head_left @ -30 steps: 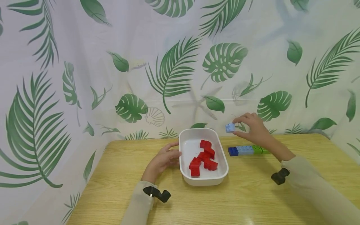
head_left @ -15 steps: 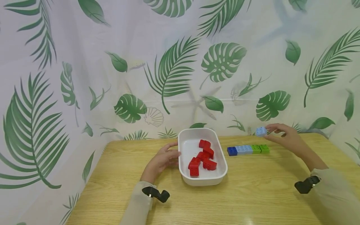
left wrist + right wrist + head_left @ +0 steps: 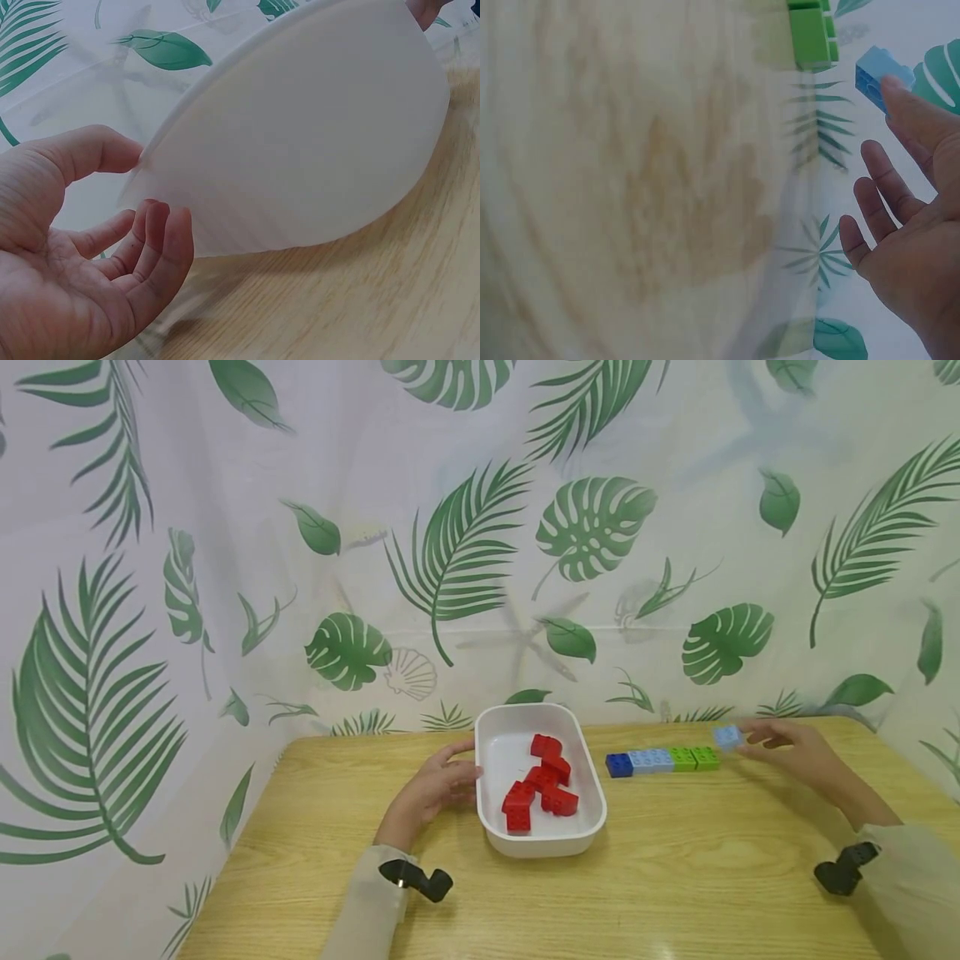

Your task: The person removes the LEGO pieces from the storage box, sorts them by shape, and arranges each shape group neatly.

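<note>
In the head view my right hand [image 3: 795, 756] pinches a light-blue toy building block [image 3: 728, 737] between thumb and fingertips. It is held just off the right end of a row of blocks, with a small gap to the green block [image 3: 705, 757]. In the right wrist view the light-blue block [image 3: 883, 75] is at the fingertips, the other fingers loose. My left hand [image 3: 435, 789] touches the left side of a white plastic tub [image 3: 596, 814]. The left wrist view has its thumb at the tub's rim and its loosely bent fingers by the outer wall. Several red blocks [image 3: 558, 800] lie inside.
The row on the wooden table [image 3: 637, 877] runs from a dark-blue block [image 3: 618, 766] through light-blue blocks [image 3: 651, 760] to green ones. A leaf-printed cloth [image 3: 480, 543] hangs behind the table's back edge.
My right hand has carried the light-blue block rightward from beside the tub, past the row's right end, and lowered it. The left hand and the tub stay in place.
</note>
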The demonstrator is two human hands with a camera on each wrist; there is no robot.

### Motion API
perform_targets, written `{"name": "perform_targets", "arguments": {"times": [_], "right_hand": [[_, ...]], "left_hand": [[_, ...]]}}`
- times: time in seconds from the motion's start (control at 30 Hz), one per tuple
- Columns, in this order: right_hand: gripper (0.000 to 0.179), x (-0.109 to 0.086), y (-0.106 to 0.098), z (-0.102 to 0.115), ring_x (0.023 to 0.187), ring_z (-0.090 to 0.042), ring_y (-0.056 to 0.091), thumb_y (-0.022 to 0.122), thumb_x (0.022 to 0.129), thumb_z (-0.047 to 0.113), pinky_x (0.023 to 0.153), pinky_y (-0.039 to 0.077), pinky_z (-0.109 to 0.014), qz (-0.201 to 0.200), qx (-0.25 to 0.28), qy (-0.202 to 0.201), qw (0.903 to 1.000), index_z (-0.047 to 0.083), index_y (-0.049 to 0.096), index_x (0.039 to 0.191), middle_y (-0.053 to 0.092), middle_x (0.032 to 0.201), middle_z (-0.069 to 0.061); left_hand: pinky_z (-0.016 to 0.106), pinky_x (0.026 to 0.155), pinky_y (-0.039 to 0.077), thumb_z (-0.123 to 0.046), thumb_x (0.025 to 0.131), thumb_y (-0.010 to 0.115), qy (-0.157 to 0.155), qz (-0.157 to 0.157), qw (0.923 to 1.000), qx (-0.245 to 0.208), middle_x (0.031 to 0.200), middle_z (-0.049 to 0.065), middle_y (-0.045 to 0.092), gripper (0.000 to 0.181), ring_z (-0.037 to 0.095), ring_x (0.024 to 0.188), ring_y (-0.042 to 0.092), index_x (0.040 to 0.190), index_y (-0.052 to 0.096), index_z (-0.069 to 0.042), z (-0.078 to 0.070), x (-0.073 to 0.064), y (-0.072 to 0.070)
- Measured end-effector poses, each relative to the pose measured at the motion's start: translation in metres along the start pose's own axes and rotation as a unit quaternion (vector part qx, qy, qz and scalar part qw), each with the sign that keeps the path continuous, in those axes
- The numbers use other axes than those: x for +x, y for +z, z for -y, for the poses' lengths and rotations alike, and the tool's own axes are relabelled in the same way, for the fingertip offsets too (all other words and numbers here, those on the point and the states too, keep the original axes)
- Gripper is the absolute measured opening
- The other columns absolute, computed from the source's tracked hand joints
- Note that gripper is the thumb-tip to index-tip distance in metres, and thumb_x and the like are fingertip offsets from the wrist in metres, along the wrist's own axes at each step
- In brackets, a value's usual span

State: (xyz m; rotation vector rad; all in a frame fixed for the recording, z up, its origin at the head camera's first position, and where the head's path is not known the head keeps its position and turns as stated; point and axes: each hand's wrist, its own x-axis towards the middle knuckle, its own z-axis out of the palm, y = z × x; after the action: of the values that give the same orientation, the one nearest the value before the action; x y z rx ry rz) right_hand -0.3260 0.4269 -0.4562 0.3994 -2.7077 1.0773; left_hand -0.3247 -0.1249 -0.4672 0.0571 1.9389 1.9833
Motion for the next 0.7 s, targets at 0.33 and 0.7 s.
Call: {"name": "perform_targets", "arguments": {"times": [0.33, 0.7], "right_hand": [[0.037, -0.003, 0.002, -0.018, 0.088, 0.011, 0.055, 0.073, 0.094, 0.015, 0.073, 0.048, -0.014, 0.009, -0.021, 0.001, 0.9997, -0.004, 0.066, 0.125, 0.067, 0.102, 0.017], [0.041, 0.001, 0.002, -0.028, 0.091, 0.0, 0.056, 0.071, 0.096, 0.022, 0.072, 0.05, -0.021, 0.073, -0.064, 0.047, 0.9941, -0.005, 0.063, 0.127, 0.067, 0.116, -0.025]], "left_hand": [[0.036, 0.087, 0.058, -0.014, 0.093, 0.068, 0.0, 0.007, 1.0, 0.001, 0.13, 0.022, 0.066, 0.061, 0.02, 0.098, 0.068, 0.15, 0.047, -0.015, 0.0, 0.001, -0.001], [0.037, 0.088, 0.058, -0.015, 0.092, 0.068, 0.004, 0.007, 1.0, 0.004, 0.128, 0.021, 0.067, 0.061, 0.02, 0.097, 0.068, 0.15, 0.047, -0.015, 0.001, 0.001, -0.002]]}}
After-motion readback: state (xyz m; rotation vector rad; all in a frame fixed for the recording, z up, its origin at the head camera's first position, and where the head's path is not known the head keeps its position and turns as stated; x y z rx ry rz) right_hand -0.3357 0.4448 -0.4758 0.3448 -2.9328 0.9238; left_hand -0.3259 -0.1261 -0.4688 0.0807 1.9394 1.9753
